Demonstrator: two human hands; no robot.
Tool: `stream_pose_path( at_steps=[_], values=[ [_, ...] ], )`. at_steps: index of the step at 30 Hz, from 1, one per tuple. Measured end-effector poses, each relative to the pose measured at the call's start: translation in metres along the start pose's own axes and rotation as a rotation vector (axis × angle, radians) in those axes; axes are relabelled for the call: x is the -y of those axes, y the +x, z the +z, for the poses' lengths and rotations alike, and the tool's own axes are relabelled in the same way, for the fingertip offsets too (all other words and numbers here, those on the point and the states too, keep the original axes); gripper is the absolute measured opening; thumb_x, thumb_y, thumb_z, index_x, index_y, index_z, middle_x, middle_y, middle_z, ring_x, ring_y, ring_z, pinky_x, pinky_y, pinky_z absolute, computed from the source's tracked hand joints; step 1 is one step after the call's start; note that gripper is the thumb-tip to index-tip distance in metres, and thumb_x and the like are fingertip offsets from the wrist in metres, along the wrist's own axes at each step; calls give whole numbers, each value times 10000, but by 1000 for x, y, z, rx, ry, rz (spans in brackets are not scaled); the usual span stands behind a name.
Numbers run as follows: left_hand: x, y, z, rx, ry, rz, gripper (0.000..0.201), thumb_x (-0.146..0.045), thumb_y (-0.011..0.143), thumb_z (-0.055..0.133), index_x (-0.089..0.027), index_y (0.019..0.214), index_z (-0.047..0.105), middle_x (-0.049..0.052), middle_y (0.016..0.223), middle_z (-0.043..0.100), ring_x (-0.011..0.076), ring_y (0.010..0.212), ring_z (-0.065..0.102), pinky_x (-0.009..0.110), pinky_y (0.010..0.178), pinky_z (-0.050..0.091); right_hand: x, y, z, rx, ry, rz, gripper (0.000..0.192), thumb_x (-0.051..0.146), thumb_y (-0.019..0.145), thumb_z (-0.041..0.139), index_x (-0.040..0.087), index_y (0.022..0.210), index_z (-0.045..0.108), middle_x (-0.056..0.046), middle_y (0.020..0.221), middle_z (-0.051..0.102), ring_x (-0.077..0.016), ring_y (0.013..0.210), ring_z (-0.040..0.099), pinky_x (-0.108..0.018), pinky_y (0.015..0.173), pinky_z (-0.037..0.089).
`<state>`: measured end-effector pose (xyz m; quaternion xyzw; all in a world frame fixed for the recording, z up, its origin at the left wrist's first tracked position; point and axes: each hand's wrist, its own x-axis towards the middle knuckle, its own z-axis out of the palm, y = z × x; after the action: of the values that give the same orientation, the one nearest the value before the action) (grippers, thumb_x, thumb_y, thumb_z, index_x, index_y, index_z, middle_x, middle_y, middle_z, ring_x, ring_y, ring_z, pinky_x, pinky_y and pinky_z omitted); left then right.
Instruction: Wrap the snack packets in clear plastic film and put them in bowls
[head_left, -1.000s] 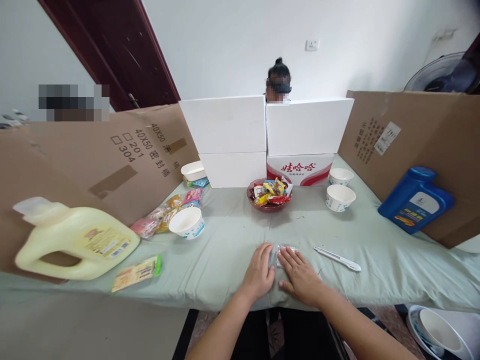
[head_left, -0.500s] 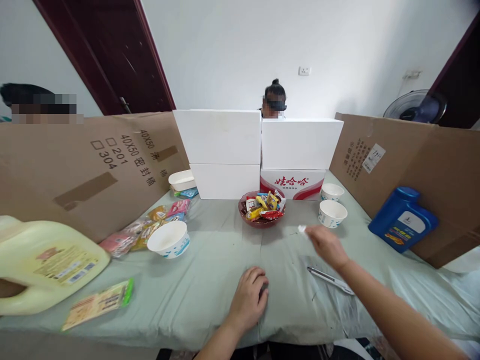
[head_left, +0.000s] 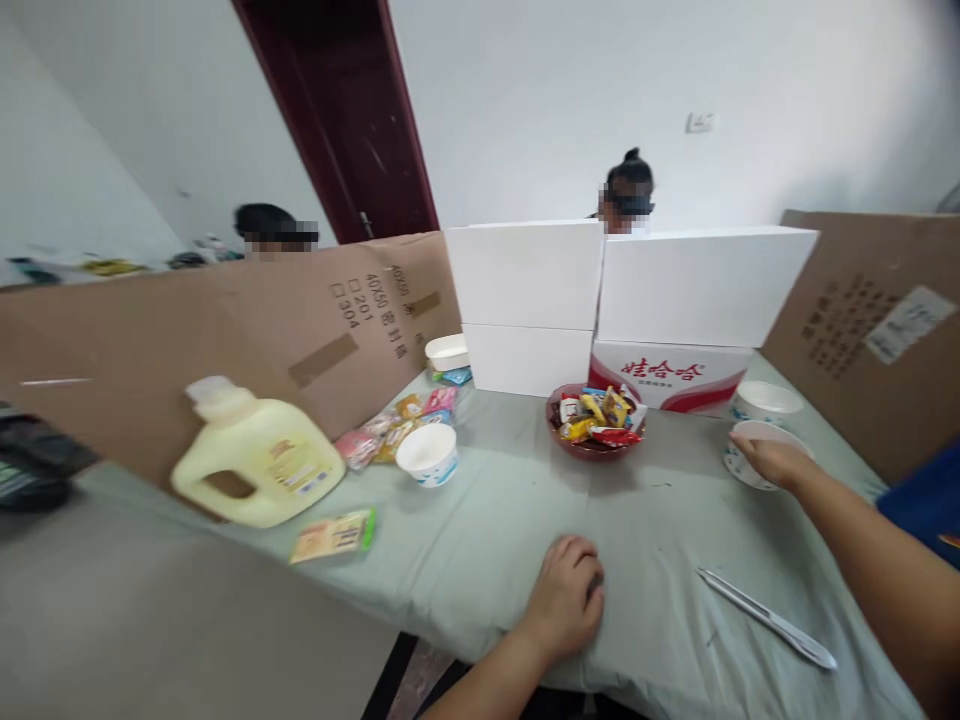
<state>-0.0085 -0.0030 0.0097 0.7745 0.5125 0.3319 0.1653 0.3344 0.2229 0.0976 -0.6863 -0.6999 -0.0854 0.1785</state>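
My left hand [head_left: 568, 597] rests on the green tablecloth with its fingers curled in. A dark patch shows between thumb and fingers, and I cannot tell whether it is shadow or a thing. Over the front paper bowl [head_left: 739, 470] at the right is my right hand [head_left: 769, 460], slightly blurred, fingers together near the bowl's left rim. Whatever is in those fingers does not show. A second paper bowl [head_left: 772, 400] stands just behind. Between the hands, farther back, a reddish glass bowl [head_left: 581, 447] holds wrapped snacks [head_left: 600, 415].
A white pen-like tool [head_left: 765, 618] lies at the right. On the left are a paper bowl [head_left: 427, 455], snack packets [head_left: 386, 425], a flat packet [head_left: 334, 536] and a yellow jug [head_left: 266, 470]. White boxes [head_left: 532, 280] and cardboard [head_left: 315, 330] wall the table; two people sit beyond.
My right hand has moved right, from above the cloth to the front paper bowl; the small white thing in its fingers is out of sight. The view has turned left. My left hand stays put.
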Motion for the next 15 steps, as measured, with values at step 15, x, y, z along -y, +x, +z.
stream_pose_path(
  at_steps=[15],
  values=[
    [93,3,-139,-469,588,-462,437,-155,806,525,-136,1242,518,160,1419,416,348,1390,237,550,1106,222,-17,-247,57,-212,83,-560,440,555,831,507,273,1141,642,-69,1131,672,-278,998,625,-423,820,472]
  ],
)
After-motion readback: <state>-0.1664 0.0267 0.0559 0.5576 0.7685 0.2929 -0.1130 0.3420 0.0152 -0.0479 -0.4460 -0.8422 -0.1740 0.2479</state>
